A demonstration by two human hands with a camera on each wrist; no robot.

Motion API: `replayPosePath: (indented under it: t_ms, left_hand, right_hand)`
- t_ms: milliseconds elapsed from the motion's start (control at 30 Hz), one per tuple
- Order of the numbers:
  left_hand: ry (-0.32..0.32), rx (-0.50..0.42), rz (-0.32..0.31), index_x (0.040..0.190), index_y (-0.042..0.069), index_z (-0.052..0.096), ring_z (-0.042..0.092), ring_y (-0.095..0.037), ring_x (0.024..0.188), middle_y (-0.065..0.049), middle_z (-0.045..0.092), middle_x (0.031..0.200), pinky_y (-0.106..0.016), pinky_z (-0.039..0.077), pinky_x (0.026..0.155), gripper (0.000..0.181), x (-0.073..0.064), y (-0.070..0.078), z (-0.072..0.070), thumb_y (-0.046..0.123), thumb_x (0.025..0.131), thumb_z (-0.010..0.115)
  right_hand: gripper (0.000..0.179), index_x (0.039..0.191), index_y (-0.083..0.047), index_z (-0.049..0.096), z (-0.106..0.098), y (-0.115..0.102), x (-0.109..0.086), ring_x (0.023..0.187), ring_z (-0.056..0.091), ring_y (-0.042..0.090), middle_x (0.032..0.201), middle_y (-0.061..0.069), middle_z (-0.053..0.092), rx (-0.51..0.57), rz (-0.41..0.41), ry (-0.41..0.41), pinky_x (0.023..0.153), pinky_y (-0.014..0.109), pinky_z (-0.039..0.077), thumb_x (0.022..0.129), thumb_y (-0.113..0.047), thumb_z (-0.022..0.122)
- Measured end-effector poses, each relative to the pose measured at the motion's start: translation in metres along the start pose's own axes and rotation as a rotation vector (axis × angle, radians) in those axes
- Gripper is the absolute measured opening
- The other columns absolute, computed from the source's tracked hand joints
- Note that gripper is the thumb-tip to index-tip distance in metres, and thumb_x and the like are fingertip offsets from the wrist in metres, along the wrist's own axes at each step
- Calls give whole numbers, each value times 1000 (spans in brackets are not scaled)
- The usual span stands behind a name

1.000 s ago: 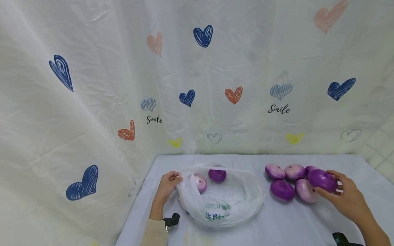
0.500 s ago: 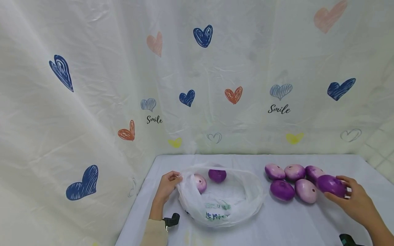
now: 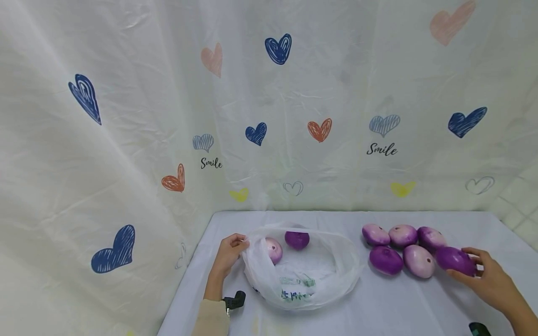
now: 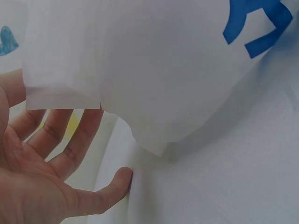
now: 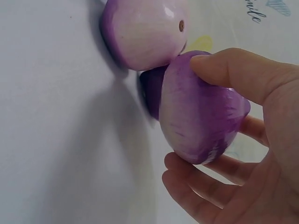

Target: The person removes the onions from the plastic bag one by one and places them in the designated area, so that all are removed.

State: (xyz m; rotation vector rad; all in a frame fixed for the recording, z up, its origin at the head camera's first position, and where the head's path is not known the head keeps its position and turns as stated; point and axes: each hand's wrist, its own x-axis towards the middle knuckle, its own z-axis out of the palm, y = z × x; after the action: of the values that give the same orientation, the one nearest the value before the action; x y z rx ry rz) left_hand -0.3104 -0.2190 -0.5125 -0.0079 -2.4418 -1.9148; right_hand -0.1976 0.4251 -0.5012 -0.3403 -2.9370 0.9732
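Note:
In the head view my left hand (image 3: pixel 229 254) pinches the left rim of a white plastic bag (image 3: pixel 302 291), which sits with its mouth spread wide. The left wrist view shows the bag's edge (image 4: pixel 63 95) between thumb and fingers, with other fingers extended. Inside the bag lie a pale onion (image 3: pixel 274 250) and a dark purple onion (image 3: pixel 297 240). At the right, my right hand (image 3: pixel 487 277) grips a purple onion (image 5: pixel 201 107), thumb on top and fingers beneath. The held onion is at the right end of a group of onions (image 3: pixel 385 260).
The group has two rows of pale and purple onions, among them a pale onion (image 3: pixel 418 261) beside the held one. A white cloth covers the table (image 3: pixel 332 322). Behind stands a white curtain (image 3: pixel 336 84) printed with hearts.
My right hand has moved right and slightly down with the purple onion, from over the group to its right end. The left hand and bag have stayed put.

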Motion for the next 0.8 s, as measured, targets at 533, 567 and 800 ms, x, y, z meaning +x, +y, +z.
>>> replayPosePath:
  t_ms: [533, 567, 800]
  left_hand:
    - [1, 6, -4, 109, 5, 70, 56, -17, 79, -7, 66, 91, -33, 46, 68, 22, 0, 0, 0, 21, 95, 73]
    - [1, 7, -4, 109, 5, 70, 56, -17, 79, -7, 66, 91, -33, 46, 68, 22, 0, 0, 0, 21, 95, 73]
    - [0, 7, -3, 109, 5, 70, 57, -17, 79, -7, 66, 91, -33, 47, 68, 21, 0, 0, 0, 20, 95, 73]
  right_hand:
    - [101, 147, 17, 12, 4, 16, 4, 115, 42, 68, 134, 55, 27, -17, -29, -99, 84, 69, 46, 96, -53, 65]
    - [102, 147, 17, 12, 4, 17, 4, 115, 42, 68, 134, 54, 27, -17, -24, -102, 84, 69, 46, 96, -54, 65]
    - [102, 148, 16, 8, 6, 19, 4, 118, 39, 69, 135, 54, 25, 2, -13, -134, 87, 71, 45, 97, -54, 63]
